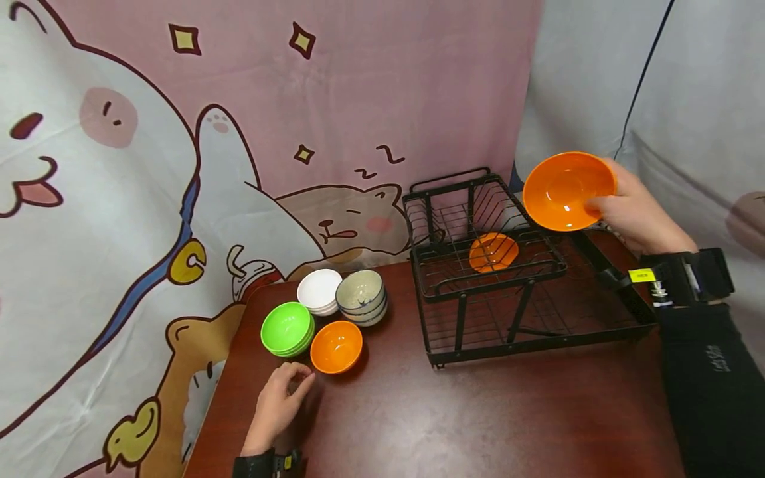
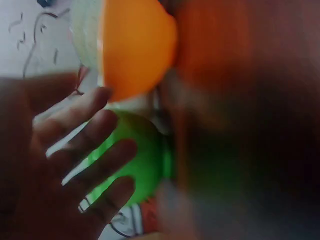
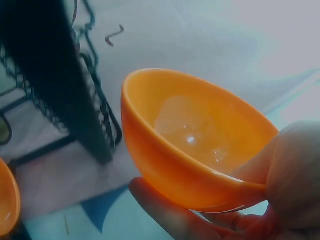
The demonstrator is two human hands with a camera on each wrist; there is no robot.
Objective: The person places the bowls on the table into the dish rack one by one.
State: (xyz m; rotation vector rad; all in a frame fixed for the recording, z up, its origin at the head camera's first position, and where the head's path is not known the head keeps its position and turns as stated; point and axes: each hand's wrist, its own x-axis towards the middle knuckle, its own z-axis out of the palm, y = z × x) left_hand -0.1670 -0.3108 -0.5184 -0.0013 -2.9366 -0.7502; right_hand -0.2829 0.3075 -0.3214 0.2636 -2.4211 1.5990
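Orange bowl (image 1: 568,191) above rack rim (image 1: 478,180)

backdrop (image 1: 382,156): "Z" sleep marks | black sleeve (image 1: 720,358): small white lettering, illegible

Evenly and brightly lit in the head view, soft light from above, no hard shadows. Faint shadow under the left hand (image 1: 281,398) and beneath the rack (image 1: 508,279) on the table (image 1: 454,411), with a dull sheen at 6 o'clock. Small glints inside the held bowl (image 1: 568,190). Wide-angle bending at the edges, strongest at 9 and 3 o'clock. Left wrist view dim and heavily blurred: right half, 1 to 5 o'clock, smeared into dark brown; fingers (image 2: 85,150) underexposed; orange bowl (image 2: 135,45) and green bowl (image 2: 145,162) soft-edged. Right wrist view washed out, bluish cast, background out of focus; highlights glaring in the bowl's hollow; dark rack bars at 10 o'clock blurred.
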